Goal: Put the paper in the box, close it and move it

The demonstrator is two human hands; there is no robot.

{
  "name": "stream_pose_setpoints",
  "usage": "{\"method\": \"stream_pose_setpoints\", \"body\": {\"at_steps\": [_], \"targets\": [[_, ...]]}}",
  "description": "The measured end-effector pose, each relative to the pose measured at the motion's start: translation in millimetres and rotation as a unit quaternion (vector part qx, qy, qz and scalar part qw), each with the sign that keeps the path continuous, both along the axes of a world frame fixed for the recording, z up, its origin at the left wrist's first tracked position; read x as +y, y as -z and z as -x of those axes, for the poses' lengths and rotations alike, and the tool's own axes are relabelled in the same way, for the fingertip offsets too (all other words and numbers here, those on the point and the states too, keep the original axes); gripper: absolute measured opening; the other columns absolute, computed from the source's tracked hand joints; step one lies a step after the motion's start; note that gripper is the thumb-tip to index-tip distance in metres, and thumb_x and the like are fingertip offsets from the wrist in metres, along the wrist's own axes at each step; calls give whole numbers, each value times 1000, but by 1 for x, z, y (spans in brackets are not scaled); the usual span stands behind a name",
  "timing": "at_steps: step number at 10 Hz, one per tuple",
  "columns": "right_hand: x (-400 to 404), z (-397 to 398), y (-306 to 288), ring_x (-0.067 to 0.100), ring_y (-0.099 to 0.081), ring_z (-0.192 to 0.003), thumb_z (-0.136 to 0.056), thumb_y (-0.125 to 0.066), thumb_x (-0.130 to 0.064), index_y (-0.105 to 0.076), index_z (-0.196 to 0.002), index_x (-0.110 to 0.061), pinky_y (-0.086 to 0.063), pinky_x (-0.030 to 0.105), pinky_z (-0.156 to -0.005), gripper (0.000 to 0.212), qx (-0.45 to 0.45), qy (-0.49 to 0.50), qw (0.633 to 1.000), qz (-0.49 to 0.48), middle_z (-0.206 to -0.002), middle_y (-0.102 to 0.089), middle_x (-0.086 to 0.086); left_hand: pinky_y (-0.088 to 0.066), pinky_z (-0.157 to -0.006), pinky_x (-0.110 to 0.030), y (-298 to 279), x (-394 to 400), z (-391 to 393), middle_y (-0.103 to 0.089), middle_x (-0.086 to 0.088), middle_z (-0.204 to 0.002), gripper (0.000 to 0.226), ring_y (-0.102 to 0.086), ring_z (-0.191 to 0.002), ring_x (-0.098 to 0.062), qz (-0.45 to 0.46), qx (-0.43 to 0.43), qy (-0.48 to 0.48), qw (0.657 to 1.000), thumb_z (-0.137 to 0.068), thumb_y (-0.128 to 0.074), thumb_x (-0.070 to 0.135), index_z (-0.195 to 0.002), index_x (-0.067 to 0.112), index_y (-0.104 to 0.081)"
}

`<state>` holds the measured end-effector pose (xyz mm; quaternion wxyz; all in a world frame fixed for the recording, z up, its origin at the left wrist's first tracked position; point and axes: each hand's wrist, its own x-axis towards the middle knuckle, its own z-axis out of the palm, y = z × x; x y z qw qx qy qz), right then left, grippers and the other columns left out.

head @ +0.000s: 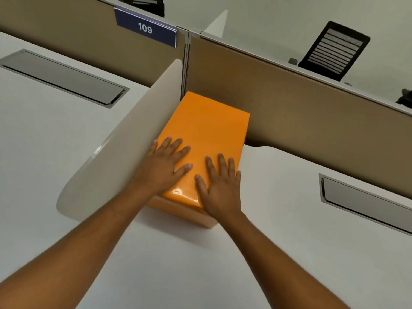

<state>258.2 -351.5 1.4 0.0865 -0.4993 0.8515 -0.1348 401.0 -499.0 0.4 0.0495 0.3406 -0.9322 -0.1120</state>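
An orange box (209,130) with its lid on lies on the white desk, pushed into the corner between the white side divider and the brown partition. My left hand (166,166) rests flat on the near left part of the lid, fingers spread. My right hand (219,186) lies flat on the near right part of the lid, its palm over the front edge. Both hands press on the lid without gripping it. No paper is visible; the inside of the box is hidden.
The white desk (200,264) stretches toward me. A curved white divider (124,148) stands just left of the box, and a brown partition (301,121) behind it. Grey cable hatches sit at the left (64,76) and right (365,201). A black chair (334,50) is beyond the partition.
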Motion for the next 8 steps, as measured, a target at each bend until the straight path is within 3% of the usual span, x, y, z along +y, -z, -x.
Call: {"method": "stream_pose_setpoints", "body": {"at_steps": [1, 5, 6, 8], "targets": [[-26, 10, 2, 31, 7, -159, -100, -24, -67, -18, -163, -33, -3, 61, -125, 72, -2, 3, 1000, 0, -174, -6, 3, -7, -130, -54, -1, -26, 10, -19, 0, -176, 70, -10, -163, -26, 2, -3, 3, 1000, -103, -28, 65, -164, 33, -27], [-50, 30, -2, 32, 7, -159, -100, -27, -67, -14, -163, -33, -2, 61, -125, 73, -28, -18, 999, -7, -174, -4, 3, -7, -129, -59, -9, -45, 25, -17, -1, -176, 71, -10, -163, -29, 18, -37, -5, 999, -103, -23, 66, -165, 32, -23], [-40, 40, -18, 33, 4, -159, -100, -33, -65, -16, -163, -33, -3, 62, -125, 72, -65, -19, 997, 32, -173, -7, 2, -6, -128, -62, -25, -31, 31, -14, -3, -177, 71, -9, -163, -30, 59, -50, -11, 997, -104, -23, 63, -166, 29, -22], [8, 87, -74, 29, -6, -159, -103, -39, -51, -26, -161, -21, -12, 59, -126, 66, 57, 0, 982, 182, -170, -21, 6, -9, -129, -60, -76, 20, 66, -14, -9, -176, 74, -6, -163, -31, 159, 38, 12, 987, -105, -30, 60, -166, 20, -20]]}}
